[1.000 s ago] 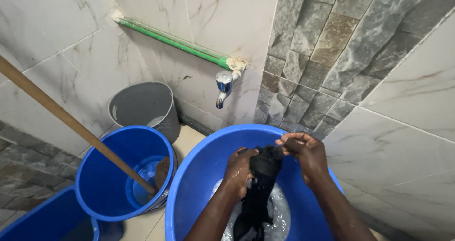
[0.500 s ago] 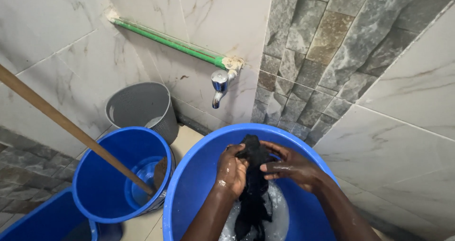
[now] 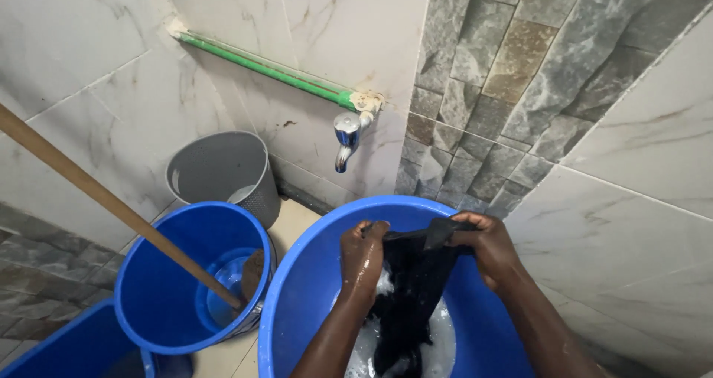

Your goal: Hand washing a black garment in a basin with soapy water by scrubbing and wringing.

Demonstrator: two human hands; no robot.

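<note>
A wet black garment [image 3: 413, 289] hangs stretched between my hands over a large blue basin [image 3: 312, 274]. Its lower end trails into soapy white water [image 3: 438, 341] at the basin's bottom. My left hand [image 3: 362, 258] grips the garment's upper left edge. On the right, my right hand [image 3: 483, 244] holds the upper right edge, so the cloth's top is pulled taut between them. Both forearms reach in from the bottom of the view.
A blue bucket [image 3: 160, 296] stands left of the basin with a wooden stick [image 3: 111, 203] leaning in it. Behind is a grey perforated bin [image 3: 223, 170]. A chrome tap [image 3: 346, 137] on a green pipe [image 3: 260, 66] juts from the tiled wall. Another blue container [image 3: 67, 348] is at bottom left.
My hands, which were close together bunching the cloth, have moved apart and now stretch its top edge wide. The view has shifted slightly.
</note>
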